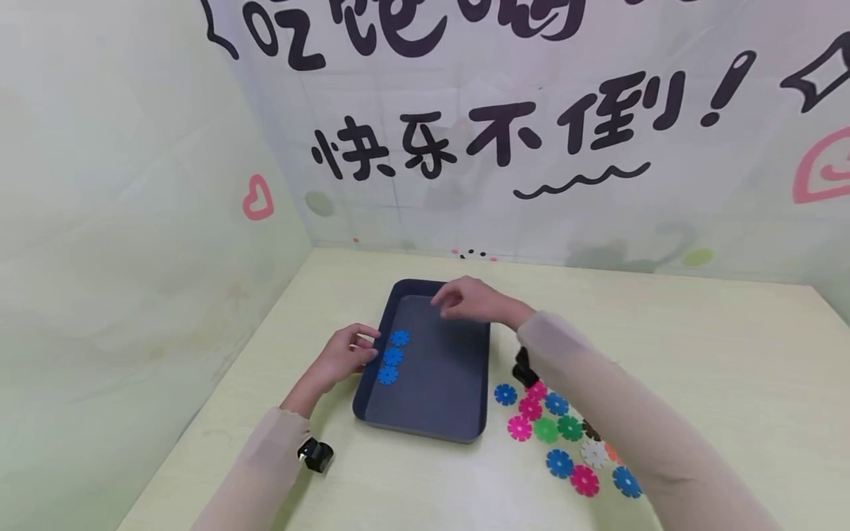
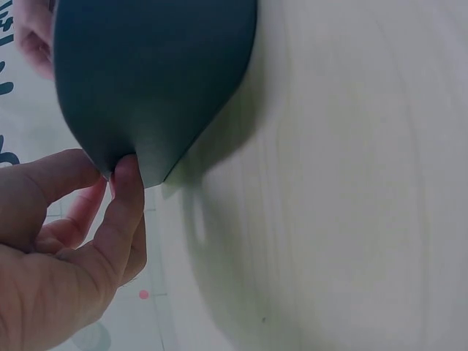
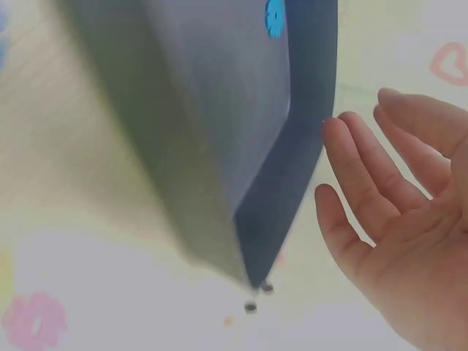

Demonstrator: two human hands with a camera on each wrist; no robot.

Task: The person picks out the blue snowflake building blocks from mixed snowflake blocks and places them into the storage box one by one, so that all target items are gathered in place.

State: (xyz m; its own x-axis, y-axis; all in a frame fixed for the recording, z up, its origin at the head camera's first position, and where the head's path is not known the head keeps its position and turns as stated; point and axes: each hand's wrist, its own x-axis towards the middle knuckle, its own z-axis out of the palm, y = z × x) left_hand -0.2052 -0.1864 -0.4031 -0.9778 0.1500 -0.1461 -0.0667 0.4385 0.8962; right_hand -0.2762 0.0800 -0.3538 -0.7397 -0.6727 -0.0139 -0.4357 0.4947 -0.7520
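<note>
A dark grey rectangular tray (image 1: 432,369) lies on the table. Along its left side, three blue snowflake-shaped plastic discs (image 1: 393,357) form a row. My left hand (image 1: 343,357) is at the tray's left wall; in the left wrist view, its thumb (image 2: 123,201) and fingers pinch the rim. Over the far end of the tray hovers my right hand (image 1: 474,301), with loosely bent fingers and nothing in them. The right wrist view shows its fingers (image 3: 358,164) spread apart near the tray wall (image 3: 307,102), with one blue disc (image 3: 275,18) inside the tray.
Right of the tray, several loose discs in pink, green, blue, white and other colours lie on the table, among them a pink disc (image 1: 585,480) and a green disc (image 1: 546,430). My right forearm (image 1: 611,398) covers part of them. A printed cloth backdrop (image 1: 425,214) stands behind the table.
</note>
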